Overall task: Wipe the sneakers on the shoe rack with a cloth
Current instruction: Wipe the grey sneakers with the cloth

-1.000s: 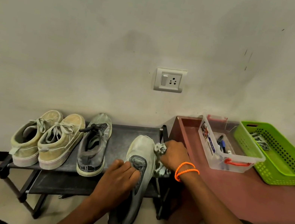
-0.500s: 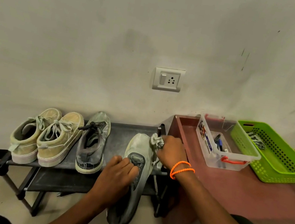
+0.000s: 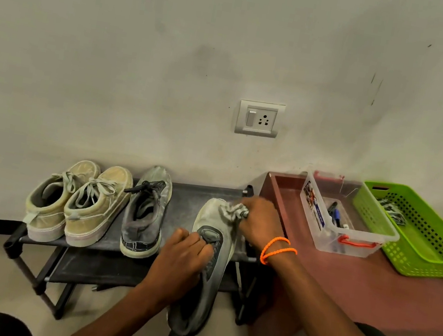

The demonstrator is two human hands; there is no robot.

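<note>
At the right end of the low black metal shoe rack, a long grey sneaker is turned over so its bottom faces up. The sole is pale and dusty near the toe and darker grey toward the heel, with a dark oval patch in the middle. The toe rests over the top shelf, and the heel sticks out past the front of the rack, toward the person.

The left hand lies on the middle of the sneaker, with its fingers curled over the sole to hold it. The right hand is at the toe end, just beyond the left hand. Its fingers are squeezed around a small crumpled grey and white cloth, and the cloth is pressed on the pale toe part of the sole. Two thin orange bands circle the right wrist.

One more grey lace-up sneaker stands upright on the shelf, to the left of the held one. Beside it sit two tan suede sneakers with pale laces and thick whitish soles, touching each other.

To the right of the rack is a reddish-brown table. On it sit a clear plastic box with pens inside and a bright green plastic basket full of little holes.
</note>
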